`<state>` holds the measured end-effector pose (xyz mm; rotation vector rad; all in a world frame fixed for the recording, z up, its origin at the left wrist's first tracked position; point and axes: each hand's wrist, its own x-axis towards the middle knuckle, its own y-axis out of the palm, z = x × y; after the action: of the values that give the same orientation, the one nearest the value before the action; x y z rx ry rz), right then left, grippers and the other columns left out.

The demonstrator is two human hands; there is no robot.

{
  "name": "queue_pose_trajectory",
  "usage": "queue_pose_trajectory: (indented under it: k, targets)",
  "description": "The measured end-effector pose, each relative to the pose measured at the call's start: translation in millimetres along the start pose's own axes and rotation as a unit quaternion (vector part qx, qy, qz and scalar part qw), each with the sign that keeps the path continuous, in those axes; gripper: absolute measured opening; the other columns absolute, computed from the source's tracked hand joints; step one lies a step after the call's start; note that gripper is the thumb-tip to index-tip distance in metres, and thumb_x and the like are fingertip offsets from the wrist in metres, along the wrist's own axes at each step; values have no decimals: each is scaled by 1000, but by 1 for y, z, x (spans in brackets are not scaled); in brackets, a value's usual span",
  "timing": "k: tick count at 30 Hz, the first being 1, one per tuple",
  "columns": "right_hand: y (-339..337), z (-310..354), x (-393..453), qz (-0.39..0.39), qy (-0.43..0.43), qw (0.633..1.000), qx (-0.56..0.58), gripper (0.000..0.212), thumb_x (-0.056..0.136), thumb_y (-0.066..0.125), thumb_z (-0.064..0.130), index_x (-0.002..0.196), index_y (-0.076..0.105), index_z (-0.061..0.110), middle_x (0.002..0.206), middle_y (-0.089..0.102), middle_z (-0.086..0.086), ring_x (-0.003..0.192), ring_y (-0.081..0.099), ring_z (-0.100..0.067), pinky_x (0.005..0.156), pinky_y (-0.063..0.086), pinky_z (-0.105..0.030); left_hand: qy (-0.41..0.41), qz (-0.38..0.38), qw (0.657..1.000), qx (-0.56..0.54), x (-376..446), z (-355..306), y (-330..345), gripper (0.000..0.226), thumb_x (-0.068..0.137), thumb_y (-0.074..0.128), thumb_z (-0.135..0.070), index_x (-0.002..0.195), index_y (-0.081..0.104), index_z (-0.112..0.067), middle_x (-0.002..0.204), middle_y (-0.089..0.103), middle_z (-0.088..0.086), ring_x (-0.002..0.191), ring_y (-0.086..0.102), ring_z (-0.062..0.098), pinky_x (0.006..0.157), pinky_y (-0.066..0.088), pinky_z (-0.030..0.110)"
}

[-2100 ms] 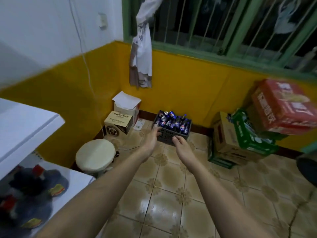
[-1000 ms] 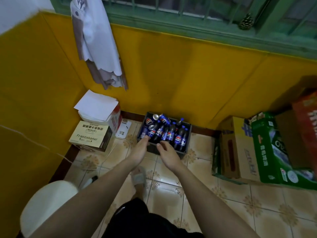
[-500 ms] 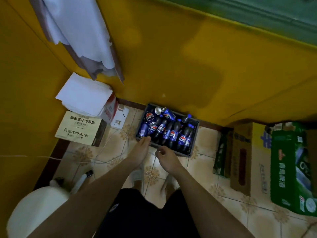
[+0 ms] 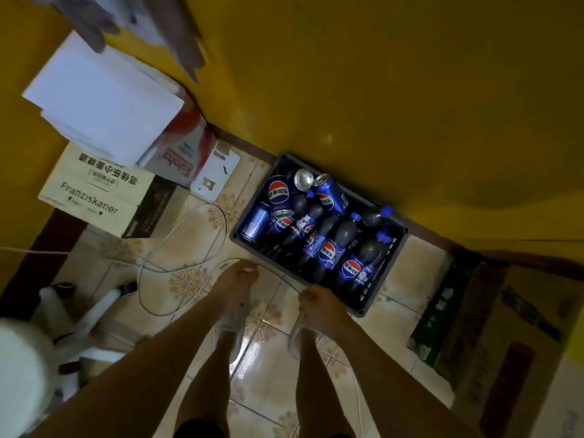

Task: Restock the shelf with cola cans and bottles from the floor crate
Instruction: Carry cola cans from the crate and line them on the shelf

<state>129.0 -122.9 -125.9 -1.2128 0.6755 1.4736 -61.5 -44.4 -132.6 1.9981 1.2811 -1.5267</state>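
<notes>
Blue cans [image 4: 330, 193], dark crate [image 4: 384, 287]

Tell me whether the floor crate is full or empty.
Full: the crate holds cola cans and bottles lying packed across its whole inside.

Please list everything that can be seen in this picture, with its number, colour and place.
crate: one, dark grey, on the floor against the yellow wall
cola cans: about five, blue, crate's left part
cola bottles: several, dark with blue caps, crate's right part
Franziskaner box: one, beige, left of crate
papers: stack, white, on a red-and-white box
cable: one, white, looped on tiles
green carton, brown carton: right of crate
left hand, right hand: bare, by crate's near side; fingers blurred
</notes>
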Motion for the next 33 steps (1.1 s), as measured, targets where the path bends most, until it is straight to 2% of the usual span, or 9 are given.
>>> queue_pose_trajectory:
  k: [6, 9, 11, 14, 18, 21, 24, 28, 33]
  targets:
    - [-56, -21, 103, -2, -1, 997, -79, 19, 99, 51, 17, 82, 56, 11, 75, 53, -10, 63, 47, -20, 64, 37, -34, 64, -64, 972, 216, 96, -12, 14, 33, 101, 50, -24, 132, 58, -17, 132, 61, 12, 119, 58, 32, 91, 42, 31]
    - [-78, -1, 146, -43, -36, 991, -121, 14, 100, 49, 19, 92, 57, 11, 80, 56, -7, 70, 50, -19, 65, 38, -27, 90, -104, 957, 257, 136, -23, 13, 50, 90, 66, -23, 137, 51, -20, 133, 57, 11, 114, 59, 32, 89, 51, 40]
    - [-85, 22, 166, -73, -82, 986, -123, 14, 101, 49, 21, 99, 57, 10, 78, 61, -5, 64, 52, -14, 57, 39, -26, 103, -135, 944, 284, 159, -27, 15, 65, 85, 72, -23, 144, 44, -19, 139, 50, 12, 121, 54, 35, 93, 51, 48]
    - [-81, 55, 184, -107, -157, 977, -95, 16, 99, 56, 28, 105, 55, 12, 86, 62, -1, 71, 54, -10, 60, 41, -27, 103, -160, 928, 321, 185, -31, 23, 82, 81, 79, -31, 149, 34, -21, 145, 40, 13, 129, 45, 37, 95, 51, 52]
    - [-54, 94, 205, -94, -196, 975, -38, 48, 94, 64, 40, 128, 50, 9, 111, 65, -4, 101, 62, -21, 78, 48, -28, 99, -191, 896, 388, 207, -27, 38, 97, 82, 78, -40, 157, 17, -27, 152, 26, 14, 137, 33, 38, 101, 46, 55]
    - [-31, 110, 225, -92, -143, 985, 14, 94, 87, 67, 56, 156, 16, 18, 149, 47, -12, 132, 49, -32, 105, 46, -45, 111, -218, 861, 445, 217, -18, 45, 105, 81, 78, -42, 158, 8, -28, 152, 22, 15, 138, 29, 37, 105, 41, 55]
    - [-7, 118, 238, -102, -77, 990, 67, 110, 79, 73, 60, 156, 3, 25, 152, 39, -14, 132, 47, -39, 101, 48, -57, 135, -245, 822, 495, 228, -4, 45, 110, 72, 86, -39, 153, 13, -28, 146, 24, 15, 132, 33, 36, 100, 47, 54]
    - [10, 114, 246, -125, -94, 983, 96, 98, 79, 79, 46, 151, 17, 20, 140, 48, -9, 119, 57, -30, 91, 57, -51, 158, -261, 824, 478, 231, -2, 48, 99, 72, 85, -23, 144, 17, -30, 143, 24, 18, 129, 35, 41, 99, 47, 54]
    - [-22, 109, 227, 27, -40, 984, 173, 59, 89, 67, 52, 134, 39, 25, 119, 65, -8, 87, 73, -27, 74, 61, -37, 208, -231, 841, 442, 217, 7, 49, 91, 81, 79, -21, 143, 14, -31, 145, 32, 20, 133, 32, 40, 105, 40, 55]
